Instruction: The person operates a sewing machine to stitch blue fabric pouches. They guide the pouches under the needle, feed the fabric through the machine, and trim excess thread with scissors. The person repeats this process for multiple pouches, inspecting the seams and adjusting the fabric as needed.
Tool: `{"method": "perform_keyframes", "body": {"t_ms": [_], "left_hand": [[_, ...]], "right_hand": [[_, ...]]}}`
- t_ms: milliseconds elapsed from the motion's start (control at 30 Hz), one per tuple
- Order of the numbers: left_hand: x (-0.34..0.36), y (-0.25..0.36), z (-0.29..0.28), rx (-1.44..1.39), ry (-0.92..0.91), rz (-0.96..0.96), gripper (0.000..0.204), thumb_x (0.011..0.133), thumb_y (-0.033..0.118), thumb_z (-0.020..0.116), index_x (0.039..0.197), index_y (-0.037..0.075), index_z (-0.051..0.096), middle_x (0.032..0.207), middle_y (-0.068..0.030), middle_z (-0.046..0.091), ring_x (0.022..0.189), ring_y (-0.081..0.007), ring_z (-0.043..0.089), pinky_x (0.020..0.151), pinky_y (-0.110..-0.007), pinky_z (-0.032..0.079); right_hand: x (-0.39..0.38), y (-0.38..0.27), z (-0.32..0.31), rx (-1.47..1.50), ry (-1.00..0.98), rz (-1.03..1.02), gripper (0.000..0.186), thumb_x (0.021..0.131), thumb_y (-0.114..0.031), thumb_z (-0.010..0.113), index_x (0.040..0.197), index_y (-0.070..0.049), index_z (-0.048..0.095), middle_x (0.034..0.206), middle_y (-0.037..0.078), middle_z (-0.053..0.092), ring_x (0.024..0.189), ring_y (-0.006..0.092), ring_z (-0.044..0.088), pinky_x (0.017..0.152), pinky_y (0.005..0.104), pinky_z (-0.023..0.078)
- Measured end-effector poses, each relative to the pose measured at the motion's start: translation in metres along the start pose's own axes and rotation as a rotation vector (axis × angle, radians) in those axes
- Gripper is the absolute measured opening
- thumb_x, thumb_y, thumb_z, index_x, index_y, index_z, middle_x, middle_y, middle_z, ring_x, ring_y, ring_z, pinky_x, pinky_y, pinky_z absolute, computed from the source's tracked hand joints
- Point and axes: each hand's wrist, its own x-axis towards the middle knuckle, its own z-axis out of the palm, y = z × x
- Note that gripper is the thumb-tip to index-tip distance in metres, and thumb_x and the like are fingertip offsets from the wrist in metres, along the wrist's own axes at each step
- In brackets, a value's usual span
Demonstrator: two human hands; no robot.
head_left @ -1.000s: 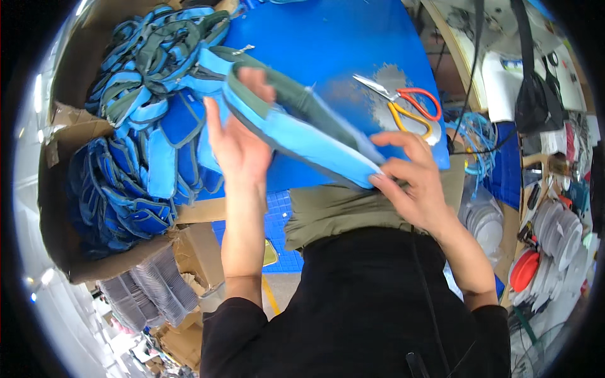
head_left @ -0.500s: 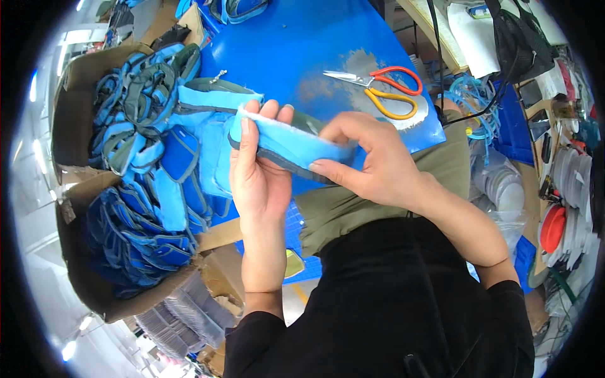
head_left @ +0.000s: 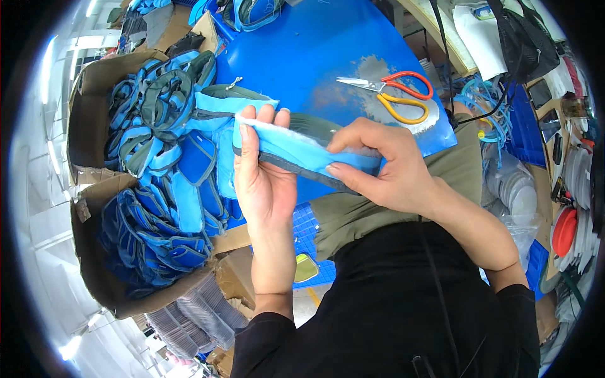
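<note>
Between my hands, in front of my lap, is a curved fabric piece (head_left: 293, 146), light blue with a dark grey trimmed edge and a green-grey inner side. My left hand (head_left: 268, 170) grips its left end, thumb in front and fingers behind. At the other end my right hand (head_left: 384, 165) pinches the blue cloth between thumb and fingers. More blue and grey fabric pieces (head_left: 236, 99) lie on the blue table just beyond my left fingers. Scissors (head_left: 394, 94) with one red and one yellow handle rest on the table beyond my right hand, blades slightly apart.
To the left stand cardboard boxes (head_left: 88, 142) heaped with blue and grey fabric pieces (head_left: 167, 227). The blue table (head_left: 302, 50) has a worn grey patch beneath the scissors. On the right are a black cable, blue tubing (head_left: 482, 104) and stacked pale discs (head_left: 580, 173).
The view has shifted slightly, so the whole scene sits a little farther right. My right hand was blurred and is now steady, its grip on the fabric piece slightly farther out.
</note>
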Motion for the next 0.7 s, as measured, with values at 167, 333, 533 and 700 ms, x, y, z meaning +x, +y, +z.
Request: {"method": "perform_keyframes", "body": {"t_ms": [167,333,533,700], "left_hand": [[-0.002,0.000,-0.001,-0.014,-0.058,0.009,0.038,0.107,0.021,0.056,0.143,0.010,0.053,0.140,-0.0098,0.063,0.129,-0.0256,0.061,0.109,-0.044,0.051],[-0.003,-0.003,-0.003,-0.069,-0.055,0.043,0.037,0.108,0.022,0.054,0.144,0.010,0.052,0.139,-0.0086,0.063,0.128,-0.0257,0.062,0.109,-0.045,0.051],[-0.005,-0.009,-0.003,-0.140,-0.190,0.043,0.035,0.109,0.020,0.051,0.143,0.011,0.052,0.139,-0.0075,0.063,0.128,-0.0261,0.062,0.108,-0.047,0.051],[-0.013,-0.012,-0.002,-0.156,-0.098,0.016,0.037,0.109,0.028,0.051,0.141,0.008,0.053,0.136,-0.0127,0.065,0.124,-0.0297,0.064,0.105,-0.048,0.054]], "right_hand": [[0.007,-0.009,-0.003,0.011,-0.055,0.045,0.017,0.084,-0.014,0.081,0.090,-0.004,0.068,0.084,0.008,0.069,0.072,0.0218,0.067,0.065,0.0318,0.051],[0.008,-0.008,0.000,0.094,-0.034,0.142,0.014,0.088,-0.011,0.079,0.085,-0.003,0.068,0.077,0.004,0.066,0.071,0.0082,0.062,0.064,0.0255,0.047],[0.010,-0.009,-0.005,0.115,-0.074,0.300,0.020,0.089,-0.008,0.076,0.081,-0.003,0.058,0.080,0.005,0.068,0.076,0.0081,0.062,0.068,0.0253,0.051],[0.014,-0.013,-0.009,0.020,-0.112,0.241,0.022,0.087,-0.007,0.076,0.079,-0.003,0.056,0.079,0.005,0.067,0.077,0.0095,0.065,0.068,0.0263,0.051]]}}
